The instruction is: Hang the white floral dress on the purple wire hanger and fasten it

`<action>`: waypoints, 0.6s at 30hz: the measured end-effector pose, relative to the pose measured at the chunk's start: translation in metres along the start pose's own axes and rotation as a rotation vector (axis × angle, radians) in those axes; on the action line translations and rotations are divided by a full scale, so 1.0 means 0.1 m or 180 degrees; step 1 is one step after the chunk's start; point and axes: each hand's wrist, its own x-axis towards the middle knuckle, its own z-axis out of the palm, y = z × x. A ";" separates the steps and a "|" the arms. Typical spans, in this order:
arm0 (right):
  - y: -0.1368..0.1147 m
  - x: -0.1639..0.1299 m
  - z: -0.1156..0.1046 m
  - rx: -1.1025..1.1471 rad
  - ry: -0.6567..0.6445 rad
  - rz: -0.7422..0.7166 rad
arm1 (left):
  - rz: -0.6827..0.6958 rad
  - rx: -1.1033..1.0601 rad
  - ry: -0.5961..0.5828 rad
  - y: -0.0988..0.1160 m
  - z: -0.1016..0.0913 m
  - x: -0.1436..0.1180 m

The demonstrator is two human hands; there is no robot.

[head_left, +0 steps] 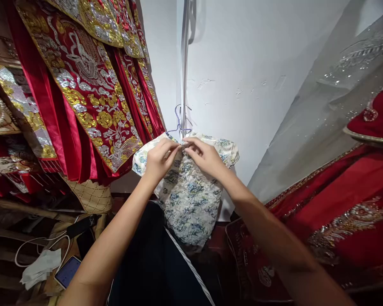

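Observation:
A short-sleeved white blouse (pixel 191 199) with blue and green flowers hangs on a thin purple-blue hanger (pixel 178 123) against the wall. At its neckline my left hand (pixel 162 156) pinches the collar edge between thumb and fingers. Close beside it, my right hand (pixel 202 154) is also closed in a pinch on the collar, its fingertips almost meeting those of the left. Whatever small fastening may lie between the fingertips is too small to make out. The blouse hangs down in front of my dark-clothed legs.
Red garments with gold and silver embroidery (pixel 92 93) hang at the left. More beaded red clothing (pixel 347 204) and sheer grey fabric (pixel 332 102) are at the right. A phone (pixel 67 272), white cable (pixel 17 257) and crumpled tissue (pixel 41 267) lie lower left. A vertical pole (pixel 184 55) runs up the wall.

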 end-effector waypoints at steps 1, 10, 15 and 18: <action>0.00 0.11 0.01 -0.0128 -0.0001 -0.0104 | 0.0050 0.0028 0.0015 -0.02 -0.01 -0.02; 0.09 0.11 0.14 -0.0022 -0.0284 -0.0089 | 0.0044 0.0318 -0.0220 -0.16 0.07 -0.49; 0.08 0.11 0.13 -0.0226 -0.0428 -0.0207 | -0.0206 0.0269 -0.0143 -0.12 0.12 -0.48; 0.02 0.11 0.13 -0.0382 -0.0382 -0.0380 | -0.0353 0.0267 -0.0002 -0.07 0.13 -0.42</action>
